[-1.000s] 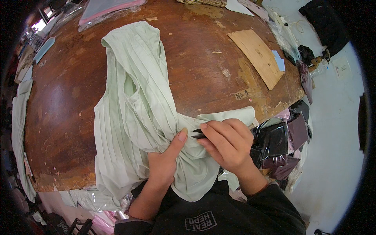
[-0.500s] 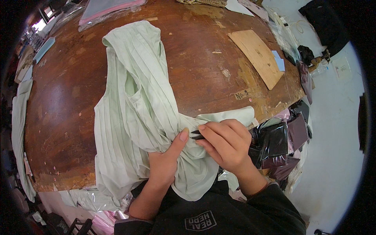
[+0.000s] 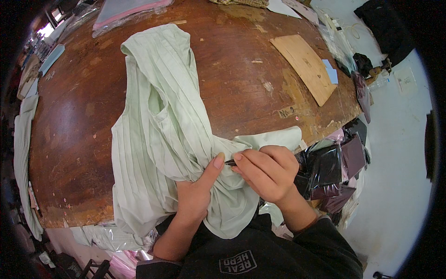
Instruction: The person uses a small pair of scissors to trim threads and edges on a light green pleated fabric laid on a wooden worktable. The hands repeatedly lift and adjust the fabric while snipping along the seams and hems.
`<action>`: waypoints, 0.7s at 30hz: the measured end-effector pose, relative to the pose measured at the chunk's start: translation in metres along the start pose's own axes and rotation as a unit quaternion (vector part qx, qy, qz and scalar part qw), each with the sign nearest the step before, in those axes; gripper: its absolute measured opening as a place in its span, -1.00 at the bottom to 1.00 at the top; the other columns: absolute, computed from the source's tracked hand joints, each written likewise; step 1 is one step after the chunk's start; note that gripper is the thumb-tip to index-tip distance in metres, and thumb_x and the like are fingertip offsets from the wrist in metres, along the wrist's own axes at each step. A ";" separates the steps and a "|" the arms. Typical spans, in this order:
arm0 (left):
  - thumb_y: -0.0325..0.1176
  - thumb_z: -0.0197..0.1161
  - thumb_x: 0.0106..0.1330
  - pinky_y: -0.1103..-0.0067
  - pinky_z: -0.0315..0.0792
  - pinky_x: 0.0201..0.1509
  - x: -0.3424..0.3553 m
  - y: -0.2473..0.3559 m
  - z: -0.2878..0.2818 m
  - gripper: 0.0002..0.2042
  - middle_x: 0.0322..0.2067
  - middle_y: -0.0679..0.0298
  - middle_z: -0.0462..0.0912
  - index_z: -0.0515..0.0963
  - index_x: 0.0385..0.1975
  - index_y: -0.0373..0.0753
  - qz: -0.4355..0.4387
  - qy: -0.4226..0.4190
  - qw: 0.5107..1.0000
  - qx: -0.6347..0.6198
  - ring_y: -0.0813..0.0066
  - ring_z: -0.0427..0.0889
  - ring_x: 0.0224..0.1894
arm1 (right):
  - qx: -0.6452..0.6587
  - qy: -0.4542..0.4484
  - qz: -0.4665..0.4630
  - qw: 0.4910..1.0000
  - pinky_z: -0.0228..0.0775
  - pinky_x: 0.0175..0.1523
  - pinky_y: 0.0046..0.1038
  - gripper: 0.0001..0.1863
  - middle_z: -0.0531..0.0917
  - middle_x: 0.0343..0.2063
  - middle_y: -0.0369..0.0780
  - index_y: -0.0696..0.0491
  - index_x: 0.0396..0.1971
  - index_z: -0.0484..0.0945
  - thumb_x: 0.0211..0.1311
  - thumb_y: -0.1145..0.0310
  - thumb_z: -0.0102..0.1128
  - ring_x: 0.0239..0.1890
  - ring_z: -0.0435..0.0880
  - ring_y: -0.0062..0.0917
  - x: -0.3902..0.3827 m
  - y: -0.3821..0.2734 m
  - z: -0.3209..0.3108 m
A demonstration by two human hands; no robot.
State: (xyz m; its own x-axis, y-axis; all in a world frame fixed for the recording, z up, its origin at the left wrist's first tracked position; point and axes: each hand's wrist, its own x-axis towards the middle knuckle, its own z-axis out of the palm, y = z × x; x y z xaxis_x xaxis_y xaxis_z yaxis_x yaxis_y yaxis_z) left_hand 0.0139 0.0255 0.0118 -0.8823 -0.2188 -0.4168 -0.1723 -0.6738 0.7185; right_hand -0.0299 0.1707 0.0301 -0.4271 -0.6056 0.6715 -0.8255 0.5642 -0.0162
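A pale green pleated garment (image 3: pixel 144 107) lies bunched over the near part of the table and hangs down against my front. My left hand (image 3: pixel 200 186) is closed on a gathered fold of it, thumb on top and the other fingers hidden by cloth. My right hand (image 3: pixel 267 174) pinches small dark thread snips (image 3: pixel 230 162), mostly covered by the fingers. Their pointed tips lie together, close beside my left thumb at the gathered cloth. Any thread there is too small to make out.
The brown wooden table (image 3: pixel 241 60) carries a tan board (image 3: pixel 304 67) at right and pink-edged plastic packages (image 3: pixel 132 11) at the far side. Wrapped dark packages (image 3: pixel 325 165) are piled off the right edge. Another pale green cloth (image 3: pixel 24 162) hangs along the left edge.
The tips of the snips were apart and have closed together. My right fingers have shifted slightly; my left hand and the garment stay almost in place.
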 end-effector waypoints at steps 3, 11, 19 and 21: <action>-0.58 0.26 0.12 0.63 0.39 -0.04 0.000 -0.001 -0.001 -0.58 -0.13 0.24 0.50 0.35 0.00 -0.38 0.007 -0.008 1.000 -0.006 0.54 0.50 -0.13 | 0.005 0.007 0.000 1.000 0.27 -0.47 -0.56 -0.68 0.60 -0.47 -0.32 0.05 -0.42 0.61 -0.34 0.41 0.41 -0.52 0.47 -0.51 -0.001 0.000 0.001; -0.58 0.25 0.13 0.62 0.39 -0.03 0.000 -0.003 -0.003 -0.59 -0.12 0.23 0.49 0.35 0.00 -0.37 0.008 -0.012 1.000 -0.019 0.53 0.49 -0.12 | 0.058 0.017 0.051 0.997 0.32 -0.45 -0.53 -0.67 0.61 -0.47 -0.24 0.13 -0.38 0.56 -0.22 0.34 0.38 -0.51 0.52 -0.42 -0.003 0.000 0.001; -0.51 0.27 0.12 0.60 0.38 -0.05 0.003 -0.006 -0.015 -0.60 -0.13 0.23 0.50 0.37 -0.02 -0.36 -0.064 0.023 0.997 -0.045 0.51 0.50 -0.13 | 0.129 -0.010 0.030 0.991 0.33 -0.47 -0.55 -0.64 0.63 -0.32 -0.20 0.14 -0.37 0.55 -0.27 0.35 0.37 -0.53 0.51 -0.51 -0.012 -0.012 0.006; -0.51 0.27 0.11 0.60 0.38 -0.04 0.003 -0.008 -0.018 -0.58 -0.13 0.25 0.50 0.36 -0.01 -0.34 -0.072 0.019 0.996 -0.050 0.52 0.49 -0.13 | 0.130 -0.006 0.029 0.991 0.31 -0.49 -0.57 -0.65 0.63 -0.30 -0.21 0.13 -0.36 0.55 -0.24 0.33 0.36 -0.52 0.50 -0.53 -0.015 -0.015 0.009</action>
State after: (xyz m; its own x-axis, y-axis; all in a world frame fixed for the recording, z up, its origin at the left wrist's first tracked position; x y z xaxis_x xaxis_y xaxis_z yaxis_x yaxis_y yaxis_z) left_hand 0.0202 0.0177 -0.0051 -0.8342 -0.1395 -0.5336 -0.2499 -0.7669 0.5911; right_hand -0.0147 0.1661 0.0138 -0.4803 -0.5841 0.6544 -0.8657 0.4354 -0.2469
